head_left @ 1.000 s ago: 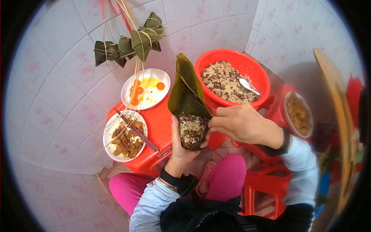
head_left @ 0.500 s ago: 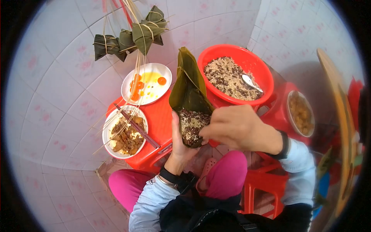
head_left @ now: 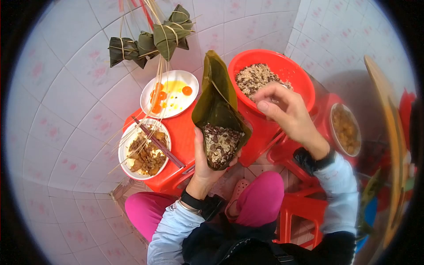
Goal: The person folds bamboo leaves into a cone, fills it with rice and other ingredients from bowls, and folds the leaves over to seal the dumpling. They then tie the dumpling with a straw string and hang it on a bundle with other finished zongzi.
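My left hand (head_left: 207, 165) is closed around a folded bamboo leaf cone (head_left: 215, 99) from below. A mix of rice and dark beans (head_left: 221, 145) fills its lower part, and the long leaf end stands up above it. Over the near edge of a red basin (head_left: 304, 84) hovers my right hand (head_left: 289, 112), thumb and fingers apart with nothing seen in them. More rice and beans (head_left: 260, 78) lie in that basin. The white spoon in it is hidden behind the hand.
Tied leaf parcels (head_left: 165, 39) hang by strings at the wall. On a red stool (head_left: 179, 132) stand a plate with egg yolks (head_left: 176, 104) and a bowl of meat (head_left: 143, 163) with chopsticks (head_left: 159, 143). Another bowl (head_left: 345, 130) sits at right, near a wooden board (head_left: 388, 145).
My right hand has left the rice in the leaf cone and moved up and right to the basin, its fingers opening. My left hand still holds the cone in nearly the same place.
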A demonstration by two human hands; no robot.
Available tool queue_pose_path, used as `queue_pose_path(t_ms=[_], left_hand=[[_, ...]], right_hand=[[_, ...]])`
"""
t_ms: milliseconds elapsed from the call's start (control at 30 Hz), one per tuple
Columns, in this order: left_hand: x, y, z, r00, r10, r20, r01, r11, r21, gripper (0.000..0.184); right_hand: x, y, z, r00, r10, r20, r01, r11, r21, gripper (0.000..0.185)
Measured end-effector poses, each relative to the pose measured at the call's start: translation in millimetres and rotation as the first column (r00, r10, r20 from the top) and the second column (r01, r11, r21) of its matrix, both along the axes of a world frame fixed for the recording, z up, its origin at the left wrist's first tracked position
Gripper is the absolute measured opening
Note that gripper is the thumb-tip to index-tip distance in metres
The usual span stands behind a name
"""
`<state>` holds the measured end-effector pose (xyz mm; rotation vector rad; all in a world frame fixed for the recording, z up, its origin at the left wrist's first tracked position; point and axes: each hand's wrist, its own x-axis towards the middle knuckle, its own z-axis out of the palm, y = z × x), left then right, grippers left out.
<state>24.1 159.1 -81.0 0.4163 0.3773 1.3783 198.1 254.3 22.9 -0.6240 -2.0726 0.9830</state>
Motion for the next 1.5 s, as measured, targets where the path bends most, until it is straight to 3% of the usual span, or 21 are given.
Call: queue_pose_path(t_ms=[33,67,167,233,300,333,433,500,600,667,700,767,800,833,867,900,967,1033,1133,1200,1500], left_hand=[[0,-1,2,1.0,0.0,-0.009,0.001,1.0,0.012,0.086],[1,-1,3,1.0,0.0,-0.01,0.0,1.0,0.013,0.086],[5,-3,6,0.998,0.029,-0.052,-0.031,0.999,-0.043,0.086],[7,-2,8,0.997,0.04,-0.071,-0.041,0.999,-0.013,0.086],[8,-1,5,0.997,0.044,-0.062,-0.046,0.999,-0.019,0.086],[8,-1,2,0.997,0.049,-0.051,-0.05,0.998,-0.023,0.086],[4,0,-2,0.997,-0.017,-0.077,0.014,0.999,-0.035,0.086],[3,-1,2,0.995,-0.036,-0.097,0.04,0.998,0.038,0.087],[5,-9,14,0.991,-0.027,-0.127,0.014,0.994,-0.105,0.09],[0,-17,1,0.971,0.06,-0.23,-0.032,0.992,0.124,0.073],[0,-20,-2,0.972,0.054,-0.23,-0.026,0.992,0.126,0.073],[1,-24,-7,0.802,0.205,-0.561,-0.103,0.973,0.208,0.076],[2,-22,-12,0.803,0.203,-0.56,-0.102,0.973,0.205,0.076],[4,-19,-17,0.689,0.276,-0.671,-0.201,0.961,0.189,0.08],[5,-15,-19,0.552,0.331,-0.766,-0.299,0.935,0.188,0.085],[5,-14,-17,0.554,0.331,-0.764,-0.3,0.935,0.187,0.085],[7,-13,-12,0.504,0.374,-0.779,-0.319,0.918,0.234,0.082],[5,-12,-13,0.492,0.384,-0.782,-0.311,0.916,0.254,0.08],[3,-10,-23,0.404,0.426,-0.81,-0.308,0.897,0.318,0.079],[4,-8,-26,0.32,0.459,-0.829,-0.3,0.879,0.371,0.079],[8,-8,-4,0.146,0.546,-0.825,-0.341,0.811,0.476,0.089]], right_hand=[[0,7,-1,0.999,-0.013,-0.037,0.005,0.983,-0.186,0.031],[0,10,2,0.998,0.054,0.015,-0.048,0.965,-0.256,0.054],[-15,-3,7,0.979,0.157,0.128,-0.128,0.97,-0.207,0.064],[-29,-4,5,0.958,0.229,0.173,-0.165,0.932,-0.322,0.068],[-42,-5,-7,0.972,0.233,-0.016,-0.23,0.946,-0.228,0.057],[-44,-2,-11,0.977,0.211,-0.011,-0.204,0.928,-0.311,0.036],[-50,1,-28,0.997,0.058,-0.058,-0.074,0.946,-0.315,0.022],[-48,7,-36,0.996,0.039,-0.079,-0.06,0.955,-0.292,0.021],[-42,23,-50,0.993,-0.083,-0.083,0.058,0.962,-0.268,0.022],[-36,28,-53,0.989,-0.105,-0.105,0.072,0.958,-0.278,0.021],[-34,27,-51,0.985,-0.119,-0.124,0.079,0.954,-0.291,0.021],[-31,19,-44,0.989,-0.131,-0.062,0.109,0.956,-0.274,0.021],[-32,11,-40,0.99,-0.126,-0.061,0.108,0.965,-0.238,0.021],[-34,2,-36,0.991,-0.119,-0.06,0.105,0.974,-0.203,0.021],[-36,-8,-30,0.989,-0.139,-0.055,0.138,0.99,-0.017,0.02],[-37,-11,-29,0.989,-0.138,-0.053,0.137,0.99,-0.017,0.02],[-38,-16,-27,0.996,-0.03,-0.086,0.047,0.978,0.205,0.018],[-37,-19,-21,0.996,-0.032,-0.082,0.05,0.974,0.221,0.02],[-36,-22,-19,0.997,-0.054,-0.061,0.059,0.996,0.069,0.027],[-35,-30,-16,0.999,-0.028,-0.026,0.033,0.968,0.248,0.029],[-40,-28,-14,0.998,-0.04,0.048,0.022,0.942,0.336,0.027]])
